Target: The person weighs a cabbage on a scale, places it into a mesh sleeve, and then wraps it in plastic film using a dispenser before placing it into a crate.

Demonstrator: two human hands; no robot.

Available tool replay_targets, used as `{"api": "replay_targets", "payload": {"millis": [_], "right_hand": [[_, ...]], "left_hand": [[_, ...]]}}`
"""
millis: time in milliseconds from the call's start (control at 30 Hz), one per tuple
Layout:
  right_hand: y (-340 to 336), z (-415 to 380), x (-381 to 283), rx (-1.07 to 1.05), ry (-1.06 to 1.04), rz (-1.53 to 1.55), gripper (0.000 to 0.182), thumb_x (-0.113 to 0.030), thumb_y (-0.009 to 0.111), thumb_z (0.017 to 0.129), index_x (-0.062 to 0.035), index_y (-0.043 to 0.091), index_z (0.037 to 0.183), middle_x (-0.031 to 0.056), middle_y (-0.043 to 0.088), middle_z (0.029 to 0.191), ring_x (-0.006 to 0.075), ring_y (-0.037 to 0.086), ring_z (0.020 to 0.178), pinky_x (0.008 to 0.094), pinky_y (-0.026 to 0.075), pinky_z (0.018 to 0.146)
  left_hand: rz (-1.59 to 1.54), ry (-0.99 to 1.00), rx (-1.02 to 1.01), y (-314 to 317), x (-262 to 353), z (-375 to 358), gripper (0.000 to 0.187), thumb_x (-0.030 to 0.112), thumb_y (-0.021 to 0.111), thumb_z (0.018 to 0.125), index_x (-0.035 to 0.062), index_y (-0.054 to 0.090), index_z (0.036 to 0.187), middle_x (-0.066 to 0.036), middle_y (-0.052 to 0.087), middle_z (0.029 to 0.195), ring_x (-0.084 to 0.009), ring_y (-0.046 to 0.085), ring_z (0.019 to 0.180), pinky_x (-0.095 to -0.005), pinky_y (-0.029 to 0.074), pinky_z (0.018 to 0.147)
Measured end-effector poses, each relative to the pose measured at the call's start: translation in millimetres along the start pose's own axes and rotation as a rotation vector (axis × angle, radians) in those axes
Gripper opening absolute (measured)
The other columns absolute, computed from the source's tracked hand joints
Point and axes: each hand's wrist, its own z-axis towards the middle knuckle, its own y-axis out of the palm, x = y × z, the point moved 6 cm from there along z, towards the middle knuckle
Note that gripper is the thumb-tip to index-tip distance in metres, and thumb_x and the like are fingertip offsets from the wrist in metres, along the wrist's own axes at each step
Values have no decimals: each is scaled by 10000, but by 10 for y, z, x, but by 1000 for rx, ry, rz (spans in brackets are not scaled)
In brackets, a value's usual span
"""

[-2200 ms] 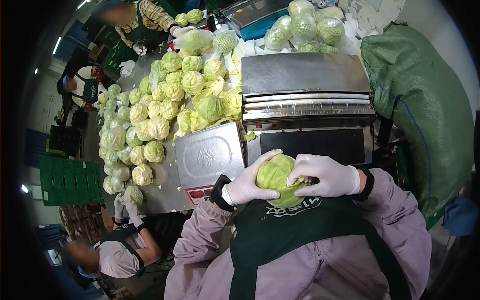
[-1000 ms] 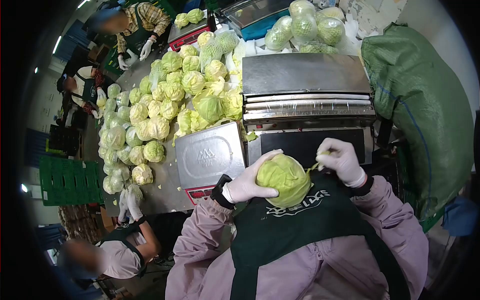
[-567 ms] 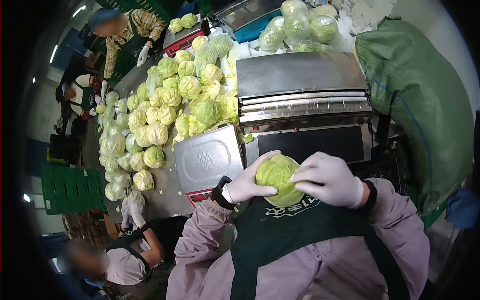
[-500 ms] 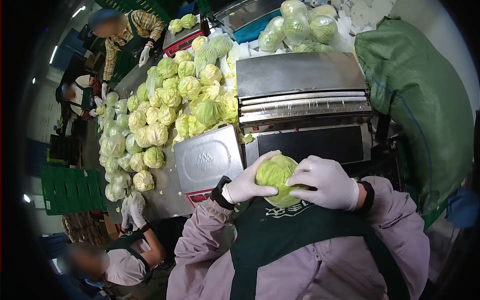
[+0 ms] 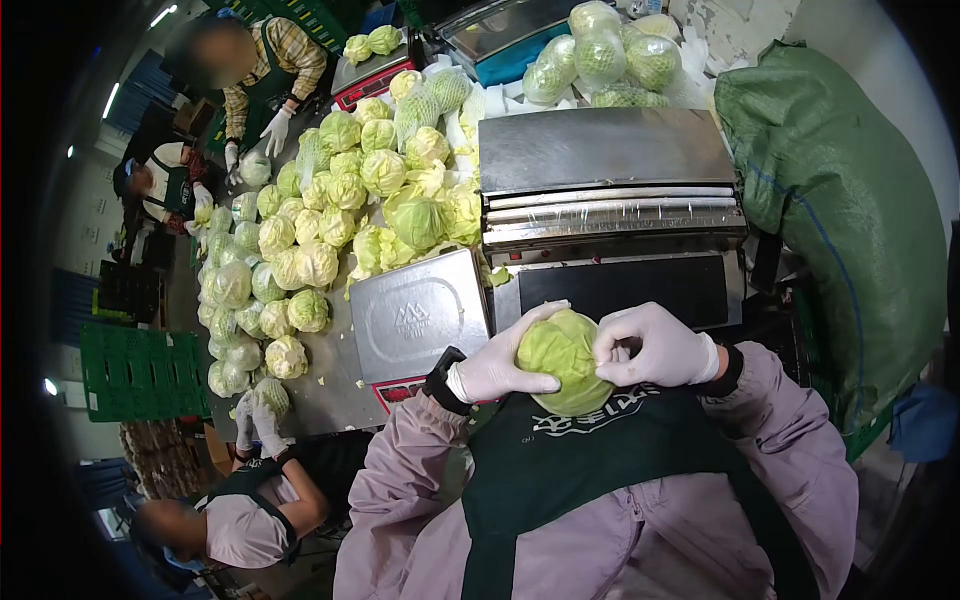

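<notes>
A pale green cabbage (image 5: 561, 362) is held in front of the dark green apron. My left hand (image 5: 508, 358), in a white glove, wraps round its left side with the thumb across the lower front. My right hand (image 5: 652, 346), also gloved, is closed in a pinch at the cabbage's right edge; whatever lies between those fingertips is hidden. Just beyond the hands is the wrapping machine (image 5: 610, 215), with a roll of clear film and a black plate (image 5: 625, 290). To the left of my left hand lies the steel-topped scale (image 5: 415, 315).
Many loose cabbages (image 5: 383, 172) and wrapped cabbages (image 5: 232, 287) cover the steel table at left. A green sack (image 5: 815, 190) bulges at right. Bagged cabbages (image 5: 600, 57) sit behind the machine. Co-workers stand along the table's left side; one person's gloved hands (image 5: 262, 420) hold a cabbage.
My right hand has shifted from the cabbage's front to its right edge, fingers drawn into a pinch. My left hand keeps its hold. At far left a co-worker's hands have moved to a wrapped cabbage.
</notes>
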Motion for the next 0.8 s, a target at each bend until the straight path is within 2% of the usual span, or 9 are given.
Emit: {"api": "replay_targets", "payload": {"millis": [233,300,333,367,433,500,533,633,800], "right_hand": [[-500,-287,642,240,144,741,54,-63,645,827,-12,640,809,22,613,746,88,579,651,214,466,605],[-598,-453,860,45,370,90,48,-42,628,808,-6,655,826,27,634,728,95,595,658,239,488,616],[-542,-494,904,-88,242,-266,100,-58,633,782,-13,673,861,56,675,761,140,642,708,270,513,673],[-556,-649,1111,-168,517,-858,195,-90,642,764,-33,683,946,92,695,837,204,670,769,288,518,730],[-482,-604,932,-20,388,-792,225,-130,633,810,-49,679,1014,120,691,893,248,671,827,291,514,751],[-468,-452,753,271,84,-334,241,-138,616,851,-44,661,1068,140,680,956,250,665,857,299,512,758],[-444,-357,514,380,-43,-357,241,-142,611,876,-32,646,1087,134,667,965,207,649,814,287,502,730],[-264,-148,202,339,-34,-80,278,-153,667,847,-49,645,1103,40,572,899,91,521,702,224,448,662],[-123,-59,217,209,-37,-75,185,-143,704,824,-36,656,967,22,595,871,67,531,730,218,444,670]], "left_hand": [[-117,57,-7,-118,-183,-16,967,196,796,724,53,193,1467,-81,378,1391,-176,370,1289,-326,282,1094],[-153,56,-14,-141,-227,-3,979,233,797,721,54,189,1468,-81,375,1397,-180,368,1295,-331,278,1097],[-187,57,-13,-154,-243,2,993,270,797,718,55,185,1469,-81,372,1403,-185,365,1301,-335,275,1099],[-187,55,-16,-162,-264,-6,993,270,797,718,55,185,1469,-81,372,1403,-185,365,1301,-335,275,1099],[-243,47,12,-198,-303,17,997,352,781,718,58,192,1467,-89,367,1411,-199,362,1310,-352,275,1101],[-256,36,12,-196,-357,55,993,385,769,719,58,198,1463,-94,366,1413,-207,358,1315,-360,272,1102],[-266,23,19,-196,-383,52,990,418,758,721,58,205,1459,-100,364,1414,-214,354,1319,-369,269,1104],[-270,6,-11,-161,-396,80,966,451,731,739,57,213,1452,-107,363,1413,-219,345,1324,-372,259,1107],[-293,1,-16,-137,-464,96,946,490,698,758,52,219,1446,-109,358,1417,-218,337,1329,-372,246,1111]]}}
